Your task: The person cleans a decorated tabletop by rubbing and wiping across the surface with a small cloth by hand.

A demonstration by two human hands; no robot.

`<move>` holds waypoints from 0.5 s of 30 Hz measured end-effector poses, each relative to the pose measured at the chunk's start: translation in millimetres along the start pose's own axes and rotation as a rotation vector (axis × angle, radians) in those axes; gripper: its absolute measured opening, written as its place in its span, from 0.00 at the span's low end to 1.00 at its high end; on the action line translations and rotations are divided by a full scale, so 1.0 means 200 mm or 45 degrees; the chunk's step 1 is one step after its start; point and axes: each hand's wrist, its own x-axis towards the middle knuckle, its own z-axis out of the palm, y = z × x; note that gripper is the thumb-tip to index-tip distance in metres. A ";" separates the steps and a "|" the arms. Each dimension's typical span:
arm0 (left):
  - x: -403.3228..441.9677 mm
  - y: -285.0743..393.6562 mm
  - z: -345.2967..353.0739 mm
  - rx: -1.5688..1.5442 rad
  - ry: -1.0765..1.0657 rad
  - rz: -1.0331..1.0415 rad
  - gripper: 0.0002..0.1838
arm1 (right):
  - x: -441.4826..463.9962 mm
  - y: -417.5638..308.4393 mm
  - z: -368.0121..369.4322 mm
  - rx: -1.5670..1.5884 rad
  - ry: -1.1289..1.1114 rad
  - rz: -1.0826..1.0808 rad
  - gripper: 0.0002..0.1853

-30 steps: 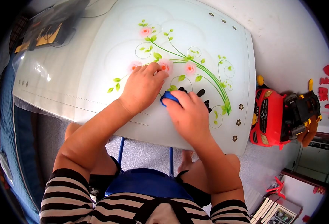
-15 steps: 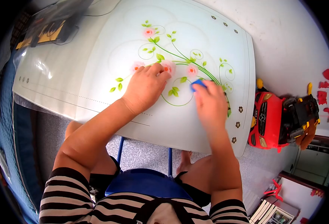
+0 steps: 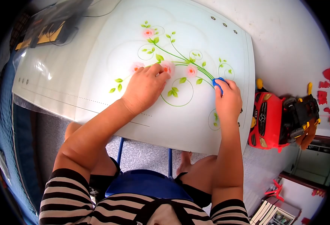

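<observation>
My left hand (image 3: 144,87) rests on the flower-printed table (image 3: 135,133), its fingers curled together beside a pink printed flower (image 3: 167,68). Whatever may be under those fingertips is hidden. Farther right, my right hand (image 3: 229,102) is closed on a small blue object (image 3: 218,84), near the lower end of the green printed stems. The blue piece shows past the thumb and forefinger, low over or against the tabletop; its full shape is covered by the hand.
At the table's far left lie clear plastic and a dark item with a yellow panel (image 3: 52,34). Right of the table stand a red toy car (image 3: 270,120) and a black-and-yellow toy (image 3: 303,112). A blue stool (image 3: 146,183) is beneath me; books (image 3: 268,213) sit at lower right.
My right hand has moved right across the table with the blue object. Black pieces seen beside it one second ago no longer show. My left hand has stayed almost still.
</observation>
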 end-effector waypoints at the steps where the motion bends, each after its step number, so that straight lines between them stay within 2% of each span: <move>1: 0.00 0.00 0.00 0.001 0.002 -0.001 0.13 | -0.01 -0.01 0.01 -0.010 0.020 -0.045 0.11; 3: 0.00 0.00 0.00 0.012 -0.002 -0.004 0.13 | -0.03 -0.06 0.01 -0.021 0.040 -0.091 0.11; 5: 0.00 0.00 0.00 0.012 0.018 0.008 0.13 | -0.06 -0.20 -0.01 0.134 0.035 -0.344 0.12; 10: -0.01 0.00 0.02 0.017 0.054 0.032 0.13 | -0.21 -0.46 -0.04 0.406 -0.059 -0.644 0.10; 12: -0.01 -0.01 0.03 0.020 0.064 0.031 0.13 | -0.21 -0.44 -0.05 0.386 -0.096 -0.622 0.09; 15: -0.01 0.00 0.02 0.010 0.072 0.031 0.13 | -0.11 -0.30 -0.06 0.324 -0.066 -0.365 0.10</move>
